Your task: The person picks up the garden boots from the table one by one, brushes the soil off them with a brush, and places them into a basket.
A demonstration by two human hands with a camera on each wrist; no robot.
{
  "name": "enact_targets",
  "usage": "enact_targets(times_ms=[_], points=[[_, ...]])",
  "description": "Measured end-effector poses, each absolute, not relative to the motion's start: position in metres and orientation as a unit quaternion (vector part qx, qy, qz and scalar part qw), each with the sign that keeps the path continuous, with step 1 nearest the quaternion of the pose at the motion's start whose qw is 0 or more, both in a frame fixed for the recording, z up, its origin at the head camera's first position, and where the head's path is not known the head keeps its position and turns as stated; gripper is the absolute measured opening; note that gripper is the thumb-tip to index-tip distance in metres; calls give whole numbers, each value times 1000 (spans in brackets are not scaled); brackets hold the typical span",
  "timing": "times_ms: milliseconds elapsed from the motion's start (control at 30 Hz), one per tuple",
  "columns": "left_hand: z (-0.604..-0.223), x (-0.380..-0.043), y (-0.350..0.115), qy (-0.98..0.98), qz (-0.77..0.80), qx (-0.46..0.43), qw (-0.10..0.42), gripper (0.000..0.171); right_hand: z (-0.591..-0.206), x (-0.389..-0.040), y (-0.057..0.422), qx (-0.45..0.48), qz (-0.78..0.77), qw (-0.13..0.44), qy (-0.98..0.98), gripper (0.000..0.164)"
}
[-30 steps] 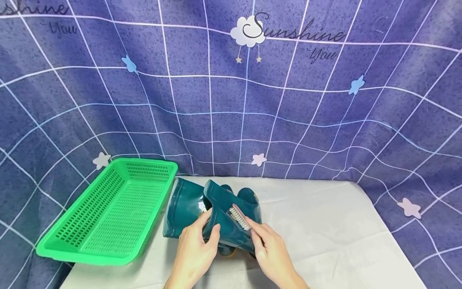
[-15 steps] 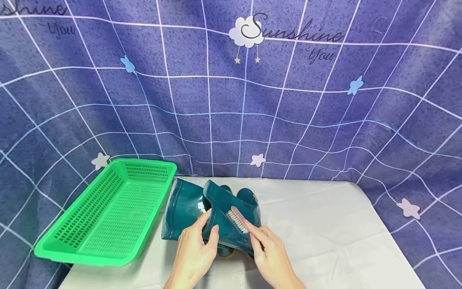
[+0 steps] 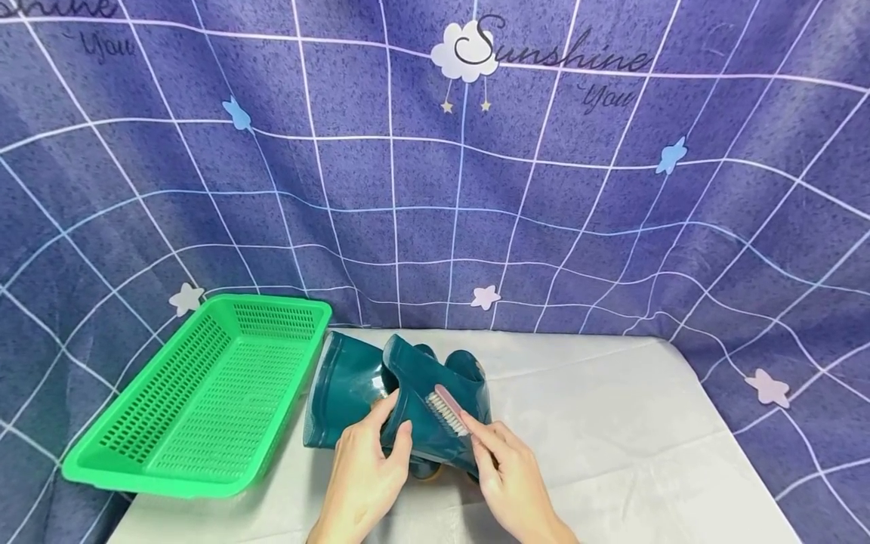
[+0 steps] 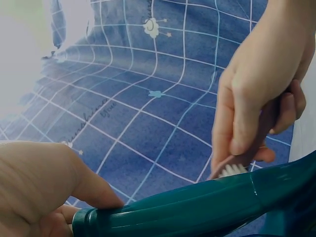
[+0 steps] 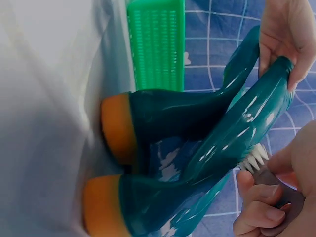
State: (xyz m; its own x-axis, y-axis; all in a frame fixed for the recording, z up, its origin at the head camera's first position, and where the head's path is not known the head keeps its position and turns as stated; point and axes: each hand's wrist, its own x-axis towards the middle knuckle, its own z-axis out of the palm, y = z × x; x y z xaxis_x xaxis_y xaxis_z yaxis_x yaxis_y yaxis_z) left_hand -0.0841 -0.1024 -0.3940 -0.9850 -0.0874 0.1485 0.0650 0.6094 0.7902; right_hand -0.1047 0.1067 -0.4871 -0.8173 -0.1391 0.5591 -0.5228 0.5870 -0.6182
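A pair of teal rubber rain boots is in the middle of the head view. My left hand [image 3: 367, 465] pinches the top rim of the right-hand boot [image 3: 421, 370], thumb on the outside and fingers inside the opening. The other boot [image 3: 350, 393] stands beside it on the left, partly covered. In my right hand [image 3: 513, 476] is a scrub brush [image 3: 446, 399] with a pinkish handle and white bristles. Its bristles [image 5: 254, 157] touch the shaft of the boot I hold. Orange heels [image 5: 118, 126] show at the bottom of both boots in the right wrist view.
A green perforated plastic basket [image 3: 211, 400] sits on the left of the white-covered table [image 3: 612, 431]. Behind the table hangs a blue-purple grid-patterned cloth [image 3: 421, 174] with stars and lettering.
The brush, in my right hand, has shifted slightly up and left along the boot shaft, then barely moved. My left hand keeps its hold on the rim.
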Motion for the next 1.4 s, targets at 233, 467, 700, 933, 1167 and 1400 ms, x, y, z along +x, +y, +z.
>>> enact_targets(times_ms=[233, 467, 700, 933, 1167, 1400], points=[[-393, -84, -102, -891, -447, 9, 80, 44, -490, -107, 111, 153, 413, 237, -866, 46], [-393, -84, -101, -890, -449, 4, 77, 44, -486, -103, 109, 198, 416, 244, -853, 48], [-393, -84, -101, -895, -439, 6, 81, 44, -490, -103, 112, 145, 396, 218, -880, 44], [-393, -83, -100, -896, -435, -1, 88, 44, -489, -106, 116, 172, 415, 237, -861, 50], [-394, -84, -101, -898, -427, -16, 105, 43, -494, -107, 114, 167, 402, 213, -875, 44], [-393, -83, -100, -897, -430, -13, 100, 43, -492, -108, 113, 145, 415, 244, -864, 47]])
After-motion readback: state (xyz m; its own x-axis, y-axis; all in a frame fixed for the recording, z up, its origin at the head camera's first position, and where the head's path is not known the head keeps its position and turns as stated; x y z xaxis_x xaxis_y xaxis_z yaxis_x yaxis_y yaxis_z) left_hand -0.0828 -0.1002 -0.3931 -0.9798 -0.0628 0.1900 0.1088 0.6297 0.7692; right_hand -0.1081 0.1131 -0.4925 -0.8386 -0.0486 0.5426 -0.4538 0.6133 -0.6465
